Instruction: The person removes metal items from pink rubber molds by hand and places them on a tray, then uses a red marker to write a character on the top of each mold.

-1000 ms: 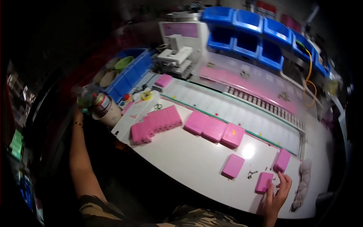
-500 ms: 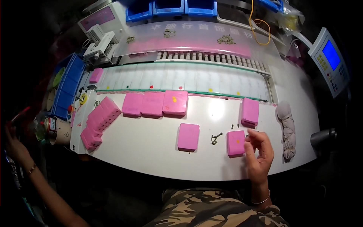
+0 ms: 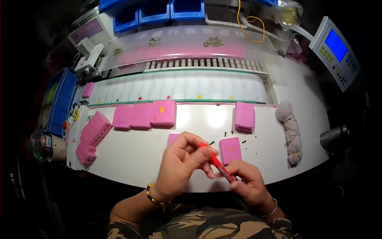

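Note:
A red pen (image 3: 220, 166) is held slantwise between my two hands above the table's near edge. My left hand (image 3: 180, 162) pinches its upper end between thumb and fingers. The lower end is in the closed fingers of my right hand (image 3: 250, 185). Just beyond my right hand lies a pink block (image 3: 230, 149) with a yellow mark on it. Another pink block (image 3: 172, 138) is mostly hidden behind my left hand. Small dark metal bits (image 3: 212, 142) show beside my left fingers, largely covered.
Pink blocks stand in a row (image 3: 142, 114), in a slanting stack (image 3: 95, 129) at left, and as a stacked pair (image 3: 244, 116) at right. A twisted cloth bundle (image 3: 291, 134) lies right of them. Behind are a glass-edged tray (image 3: 179, 85), blue bins (image 3: 187, 10) and a control panel (image 3: 336, 51).
My left hand has come from the far left to the middle, and the red pen is now in view. My right hand has moved nearer me and closed on it. The view has shifted slightly.

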